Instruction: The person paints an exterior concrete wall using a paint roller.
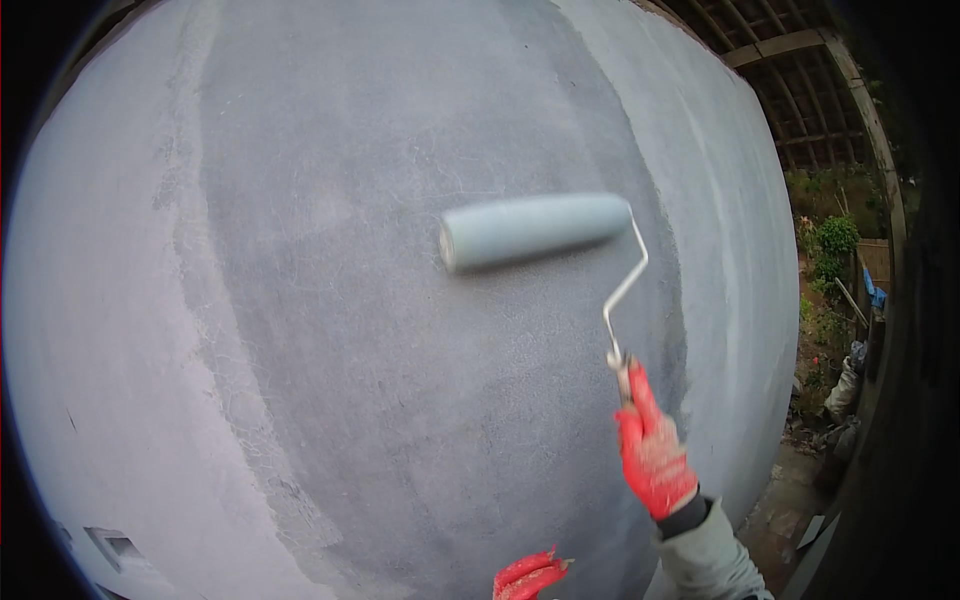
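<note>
A paint roller (535,230) with a pale, long sleeve lies against a grey wall (400,380), slightly blurred. Its bent wire frame runs down to a handle, which my right hand (655,450), in a red glove smeared with pale paint, grips with the fingers wrapped round it. At the bottom edge, my left hand (530,577) shows only in part, in a red glove, its fingers bent near the wall; what they hold, if anything, is out of sight. The wall has a darker grey band in the middle and paler areas on both sides.
A small recessed box (122,546) is set in the wall at the lower left. Wooden roof beams (785,48) hang at the upper right. Beyond the wall's right edge are green plants (836,237), a blue cloth (874,290), sacks (846,385) and a wooden post.
</note>
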`<state>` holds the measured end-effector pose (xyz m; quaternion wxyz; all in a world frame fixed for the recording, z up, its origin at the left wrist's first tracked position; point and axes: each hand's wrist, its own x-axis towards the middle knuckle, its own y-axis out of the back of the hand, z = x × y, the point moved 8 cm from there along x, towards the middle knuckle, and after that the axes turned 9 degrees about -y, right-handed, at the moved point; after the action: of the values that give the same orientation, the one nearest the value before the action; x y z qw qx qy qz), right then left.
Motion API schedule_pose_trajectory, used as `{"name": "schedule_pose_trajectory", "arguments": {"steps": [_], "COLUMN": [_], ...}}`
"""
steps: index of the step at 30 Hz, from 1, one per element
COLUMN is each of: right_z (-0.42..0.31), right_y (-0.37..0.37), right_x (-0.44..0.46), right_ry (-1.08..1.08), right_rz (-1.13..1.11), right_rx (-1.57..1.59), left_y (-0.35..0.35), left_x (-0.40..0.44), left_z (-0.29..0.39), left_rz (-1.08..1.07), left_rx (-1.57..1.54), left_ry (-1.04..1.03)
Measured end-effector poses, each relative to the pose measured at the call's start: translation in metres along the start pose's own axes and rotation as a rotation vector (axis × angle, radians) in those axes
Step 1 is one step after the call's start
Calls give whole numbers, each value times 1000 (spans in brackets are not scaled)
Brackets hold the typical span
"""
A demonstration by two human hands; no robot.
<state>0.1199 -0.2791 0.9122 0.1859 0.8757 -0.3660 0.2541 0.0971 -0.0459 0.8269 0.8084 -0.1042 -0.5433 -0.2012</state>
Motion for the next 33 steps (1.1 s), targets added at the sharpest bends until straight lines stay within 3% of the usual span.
{"name": "schedule_pose_trajectory", "arguments": {"steps": [4, 8, 15, 18, 22, 27, 33], "right_z": [-105, -137, -3, 35, -21, -147, -307], "right_y": [22, 37, 10, -1, 14, 51, 71], "right_x": [114, 137, -18, -42, 12, 136, 286], "right_ry": [34, 39, -68, -81, 66, 102, 386], "right_rz": [131, 201, -18, -74, -24, 88, 99], "right_rx": [-89, -61, -17, 16, 49, -40, 106], "left_y": [2, 14, 61, 73, 77, 81, 81], "left_x": [44, 55, 53, 54, 66, 77, 100], "left_z": [48, 69, 96, 96, 98, 106, 108], "left_rz": [-77, -117, -195, -201, -171, -100, -34], "left_rx": [232, 284, 394, 424, 463, 547, 739], "left_ry": [-164, -110, -119, -148, -173, -230, -270]}}
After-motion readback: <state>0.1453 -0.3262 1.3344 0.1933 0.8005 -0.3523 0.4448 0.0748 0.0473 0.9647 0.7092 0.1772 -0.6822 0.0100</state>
